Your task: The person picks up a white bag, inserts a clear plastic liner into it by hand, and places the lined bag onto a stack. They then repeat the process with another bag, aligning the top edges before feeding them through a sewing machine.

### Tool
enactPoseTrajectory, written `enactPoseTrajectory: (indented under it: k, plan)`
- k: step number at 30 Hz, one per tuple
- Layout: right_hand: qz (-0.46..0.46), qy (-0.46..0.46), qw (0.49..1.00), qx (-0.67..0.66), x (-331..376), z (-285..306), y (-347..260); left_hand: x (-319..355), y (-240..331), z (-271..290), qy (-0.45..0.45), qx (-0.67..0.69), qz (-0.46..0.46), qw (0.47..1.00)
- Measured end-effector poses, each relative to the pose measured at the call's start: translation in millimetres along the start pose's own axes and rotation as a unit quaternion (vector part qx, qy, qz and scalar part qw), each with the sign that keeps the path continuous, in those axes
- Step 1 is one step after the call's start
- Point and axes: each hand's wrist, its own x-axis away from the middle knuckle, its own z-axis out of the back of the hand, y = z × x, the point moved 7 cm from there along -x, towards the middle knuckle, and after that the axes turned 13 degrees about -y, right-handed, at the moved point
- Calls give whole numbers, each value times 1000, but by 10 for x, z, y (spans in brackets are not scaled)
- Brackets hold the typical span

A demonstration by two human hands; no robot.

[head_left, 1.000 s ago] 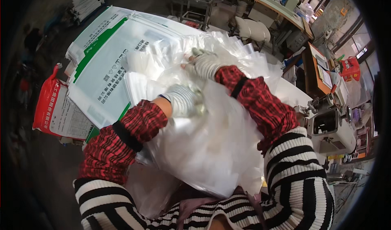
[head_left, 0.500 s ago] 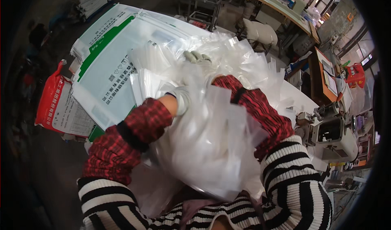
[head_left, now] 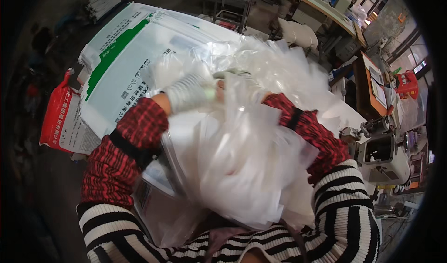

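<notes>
Both gloved hands, left hand (head_left: 188,93) atop plastic bags (head_left: 242,170) (right buried), w/ bundle against chest

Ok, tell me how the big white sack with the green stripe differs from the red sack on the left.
The white sack is much larger than the red sack. The white one lies spread out flat, its face up, under the heap of clear plastic bags; the red one sits off at its edge, lower, bunched at the top. The white sack carries a green stripe, the red sack a white lower panel. Both bear dark print.
</notes>
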Motion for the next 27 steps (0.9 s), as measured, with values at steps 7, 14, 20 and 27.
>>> enactPoseTrajectory:
  k: [7, 14, 20, 27]
  plan:
    - [-135, 86, 779, 606, -235, 135, -817, 173, -865, 100, 88, -212, 285, 931]
    - [-58, 69, 832, 547, -222, 33, -572, -65, 53, -48, 49, -34, -128, 990]
    - [-165, 4, 769, 618, 14, 18, -899, 151, -722, 71, 48, -233, 392, 889]
    - [66, 182, 695, 693, -1, 80, -859, -118, -921, -8, 92, 53, 110, 988]
